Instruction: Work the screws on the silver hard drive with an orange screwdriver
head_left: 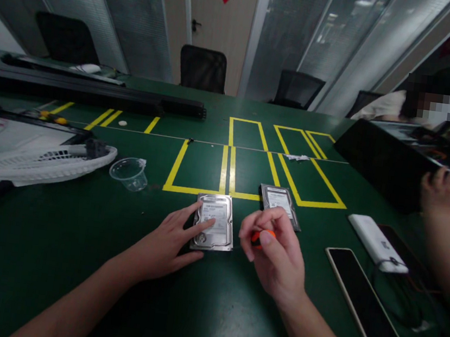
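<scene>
A silver hard drive (221, 228) with a white label lies flat on the green table (191, 306) in front of me. My left hand (178, 234) rests over its left side, fingers spread, with fingertips on the label and the thumb by its near edge. Just right of it, my right hand (276, 251) is closed around an orange-and-black tool handle (257, 238); most of that tool is hidden by my fingers. Behind my right hand lies a second hard drive (281, 198), label up and partly covered by the hand.
On the left are a clear plastic cup (129, 174) and a white shell-like frame (45, 163). A phone (363, 295), a white power bank (377, 244) and cables lie right. Another person's hand (449, 193) touches a black case (381, 166). Yellow tape (193, 190) marks rectangles.
</scene>
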{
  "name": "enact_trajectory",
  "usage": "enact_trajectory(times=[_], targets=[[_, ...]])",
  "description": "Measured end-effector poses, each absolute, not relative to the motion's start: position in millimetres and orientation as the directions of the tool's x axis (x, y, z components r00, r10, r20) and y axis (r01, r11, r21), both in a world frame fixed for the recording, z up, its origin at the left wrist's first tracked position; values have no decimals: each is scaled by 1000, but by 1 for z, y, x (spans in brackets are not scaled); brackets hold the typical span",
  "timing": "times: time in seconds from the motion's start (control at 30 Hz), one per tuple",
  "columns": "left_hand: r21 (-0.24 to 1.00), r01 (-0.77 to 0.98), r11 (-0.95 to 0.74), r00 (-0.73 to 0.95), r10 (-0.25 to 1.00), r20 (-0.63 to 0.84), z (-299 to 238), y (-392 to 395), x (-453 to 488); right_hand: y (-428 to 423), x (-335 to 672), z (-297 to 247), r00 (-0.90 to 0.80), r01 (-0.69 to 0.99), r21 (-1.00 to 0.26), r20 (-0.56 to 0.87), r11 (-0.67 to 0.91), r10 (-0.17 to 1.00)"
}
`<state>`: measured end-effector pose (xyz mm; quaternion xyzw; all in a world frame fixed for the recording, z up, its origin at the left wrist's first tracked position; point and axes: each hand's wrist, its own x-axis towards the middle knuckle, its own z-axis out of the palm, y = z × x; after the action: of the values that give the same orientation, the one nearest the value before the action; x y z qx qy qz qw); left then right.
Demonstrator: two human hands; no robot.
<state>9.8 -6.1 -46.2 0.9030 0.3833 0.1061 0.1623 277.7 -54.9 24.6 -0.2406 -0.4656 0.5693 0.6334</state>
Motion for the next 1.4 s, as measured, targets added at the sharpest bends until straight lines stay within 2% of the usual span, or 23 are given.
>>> enact_trajectory(times=[0.43,0.87,1.2,1.4], targets=[[377,664,-646,680,731,53,-46,-5,9,-52,279,27,-71,-426,-849,375,312,924],[379,670,-638,676,736,44,-48,-6,10,-55,277,27,-67,-493,-833,323,250,944],[378,675,-633,673,739,36,-46,-6,10,-53,277,26,-51,-419,-854,362,309,931],[376,670,-640,674,737,51,-48,-6,9,-54,276,21,-58,-450,-856,314,256,948]])
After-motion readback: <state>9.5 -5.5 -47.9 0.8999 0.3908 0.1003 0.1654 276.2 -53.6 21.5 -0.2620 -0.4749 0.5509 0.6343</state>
